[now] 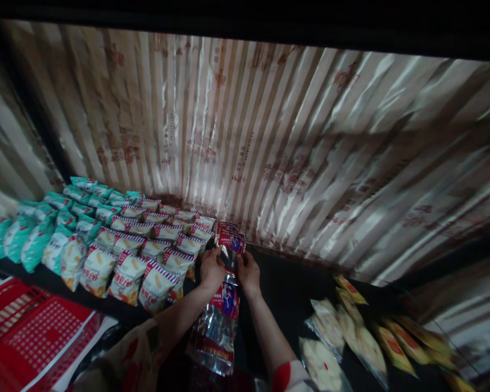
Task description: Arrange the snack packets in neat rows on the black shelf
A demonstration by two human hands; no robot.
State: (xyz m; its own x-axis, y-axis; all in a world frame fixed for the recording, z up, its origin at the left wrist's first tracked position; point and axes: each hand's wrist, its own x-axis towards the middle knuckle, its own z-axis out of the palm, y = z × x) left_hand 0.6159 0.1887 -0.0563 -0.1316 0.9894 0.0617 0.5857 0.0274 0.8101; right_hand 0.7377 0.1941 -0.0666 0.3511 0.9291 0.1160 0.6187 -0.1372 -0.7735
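My left hand (211, 269) and my right hand (248, 272) are both on a dark shelf (286, 283), fingers curled round a red snack packet (231, 242) at the right end of the packet rows. A strip of clear, silvery packaging with red labels (218, 326) hangs down between my forearms toward me. Which hand bears its weight I cannot tell. Rows of red-and-white striped snack bags (147, 261) lie directly left of my left hand.
Teal-and-white bags (44, 228) fill the shelf's left end. Yellow and clear packets (363, 337) lie loosely on the right. A red plastic basket (20, 332) sits at lower left. A shiny striped panel (269, 141) backs the shelf.
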